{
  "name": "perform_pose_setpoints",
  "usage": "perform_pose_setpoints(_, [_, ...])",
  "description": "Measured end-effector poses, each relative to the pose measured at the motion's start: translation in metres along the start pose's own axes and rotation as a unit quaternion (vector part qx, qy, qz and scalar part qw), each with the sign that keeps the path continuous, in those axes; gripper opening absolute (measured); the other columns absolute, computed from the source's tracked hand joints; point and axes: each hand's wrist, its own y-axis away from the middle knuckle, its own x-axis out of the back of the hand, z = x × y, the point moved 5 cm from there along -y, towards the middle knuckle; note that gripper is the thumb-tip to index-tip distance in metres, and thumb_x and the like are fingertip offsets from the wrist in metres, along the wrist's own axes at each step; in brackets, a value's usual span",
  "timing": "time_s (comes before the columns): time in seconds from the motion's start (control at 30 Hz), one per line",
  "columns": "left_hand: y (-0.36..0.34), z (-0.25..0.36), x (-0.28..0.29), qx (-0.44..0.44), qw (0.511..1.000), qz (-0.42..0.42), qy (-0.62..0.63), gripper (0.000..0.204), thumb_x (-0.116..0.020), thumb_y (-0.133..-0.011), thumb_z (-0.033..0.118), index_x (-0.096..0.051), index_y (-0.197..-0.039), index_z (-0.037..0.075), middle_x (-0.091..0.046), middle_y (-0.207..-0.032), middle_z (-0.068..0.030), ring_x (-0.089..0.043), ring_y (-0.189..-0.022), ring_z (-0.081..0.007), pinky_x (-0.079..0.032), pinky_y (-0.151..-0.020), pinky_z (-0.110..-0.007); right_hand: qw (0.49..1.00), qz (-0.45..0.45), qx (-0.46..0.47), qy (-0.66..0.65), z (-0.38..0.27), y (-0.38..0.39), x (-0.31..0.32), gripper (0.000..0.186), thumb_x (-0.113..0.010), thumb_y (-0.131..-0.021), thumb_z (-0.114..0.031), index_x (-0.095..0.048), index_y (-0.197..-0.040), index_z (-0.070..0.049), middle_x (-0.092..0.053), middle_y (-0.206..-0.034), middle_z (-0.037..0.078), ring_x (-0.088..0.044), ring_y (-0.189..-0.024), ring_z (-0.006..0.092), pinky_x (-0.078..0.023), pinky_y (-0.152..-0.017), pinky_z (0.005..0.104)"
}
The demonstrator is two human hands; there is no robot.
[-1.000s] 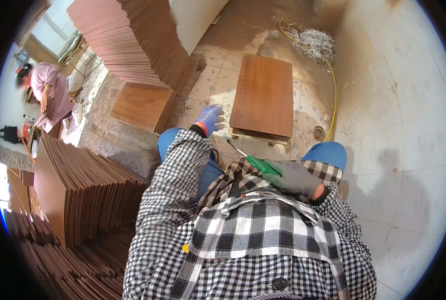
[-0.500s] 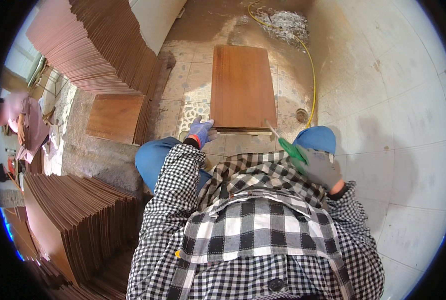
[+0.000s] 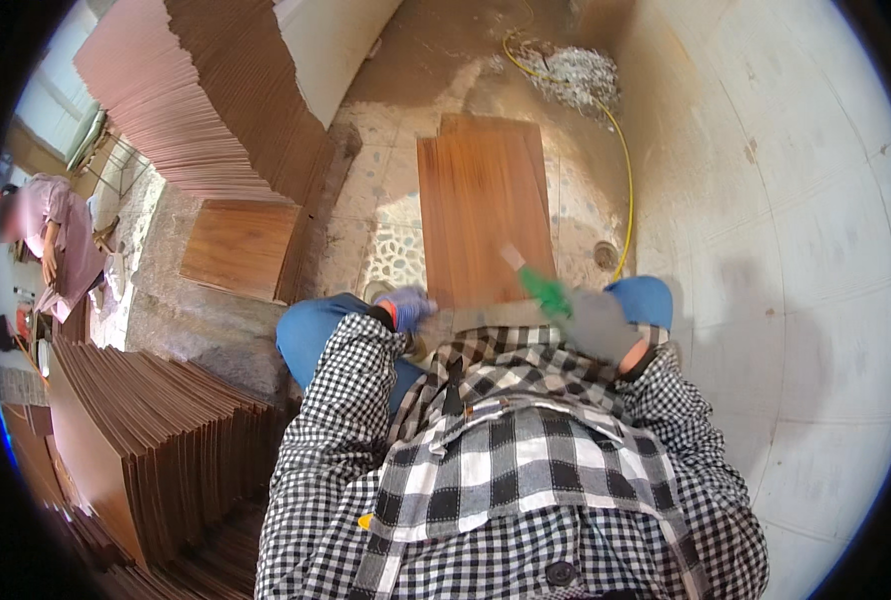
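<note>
A stack of flat reddish-brown wood panels lies on the floor before me. The top panel (image 3: 486, 210) sits nearer to me than the one below, whose far edge (image 3: 496, 123) sticks out behind it. My left hand (image 3: 404, 307), in a blue-purple glove, is closed at the top panel's near left corner, its fingers partly blurred. My right hand (image 3: 598, 325), in a grey glove, grips a green-handled scraper (image 3: 541, 287). The scraper's pale, flat blade is blurred and points over the panel's near right part; whether it touches cannot be told.
Tall stacks of brown panels (image 3: 206, 90) rise at the far left, with a lower stack (image 3: 236, 245) beside them. More upright panels (image 3: 166, 440) stand near left. A yellow hose (image 3: 630, 180) runs along the right wall (image 3: 756, 200), by a pale scrap heap (image 3: 576, 75). Another person (image 3: 61, 235) is far left.
The top panel has slid toward me, baring the far end of the panel below. My left hand moved nearer with it. The scraper in my right hand swung left over the panel.
</note>
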Motion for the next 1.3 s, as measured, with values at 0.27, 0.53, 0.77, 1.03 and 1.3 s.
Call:
perform_pose_setpoints(0.27, [-0.002,-0.036,0.016,0.011,1.000,0.006,0.014,0.045,-0.066,-0.101,0.032,-0.056,-0.137,0.007,-0.061,-0.135,-0.0180,-0.063,-0.116,-0.0329,-0.059,-0.084,-0.051,0.993,0.033,0.100,0.054,-0.062,-0.101,0.004,0.056,-0.045,-0.104,-0.056,-0.059,-0.129,-0.008,-0.070,-0.098,0.021,-0.071,-0.089,0.0353,-0.056,-0.072,0.0495])
perform_pose_setpoints(0.53, [-0.049,-0.004,0.021,-0.075,0.971,0.187,0.124,0.053,-0.045,-0.107,0.049,-0.051,-0.145,0.012,-0.063,-0.135,-0.0110,-0.064,-0.111,-0.0263,-0.052,-0.096,-0.050,0.995,-0.036,-0.055,-0.079,-0.031,-0.126,0.018,0.075,-0.029,-0.103,-0.070,-0.061,-0.135,-0.010,-0.072,-0.107,0.021,-0.072,-0.096,0.0371,-0.055,-0.087,0.0503])
perform_pose_setpoints(0.77, [-0.082,-0.013,0.037,-0.151,0.961,0.158,0.169,0.062,-0.035,-0.109,0.050,-0.058,-0.139,0.001,-0.065,-0.134,-0.0151,-0.065,-0.115,-0.0243,-0.053,-0.096,-0.040,0.995,-0.043,-0.040,-0.076,0.010,-0.061,0.015,0.078,-0.024,-0.102,-0.074,-0.046,-0.155,-0.022,-0.073,-0.109,0.020,-0.072,-0.098,0.0353,-0.054,-0.092,0.0499])
perform_pose_setpoints(1.03, [-0.020,0.033,0.000,-0.075,0.956,0.171,0.228,0.062,-0.032,-0.110,0.048,-0.057,-0.140,0.000,-0.066,-0.134,-0.0155,-0.066,-0.116,-0.0261,-0.052,-0.103,-0.039,0.983,-0.162,-0.037,-0.074,0.006,0.014,0.005,0.061,-0.042,-0.106,-0.057,-0.048,-0.152,-0.018,-0.068,-0.116,0.027,-0.068,-0.104,0.0424,-0.053,-0.093,0.0514])
perform_pose_setpoints(1.3, [-0.001,0.050,-0.013,-0.095,0.933,0.130,0.322,0.067,-0.029,-0.110,0.054,-0.053,-0.143,0.000,-0.065,-0.134,-0.0187,-0.067,-0.115,-0.0301,-0.056,-0.100,-0.042,0.982,-0.065,0.131,-0.119,-0.052,-0.061,-0.003,0.076,-0.035,-0.102,-0.072,-0.057,-0.143,-0.011,-0.073,-0.106,0.020,-0.072,-0.098,0.0353,-0.055,-0.088,0.0473])
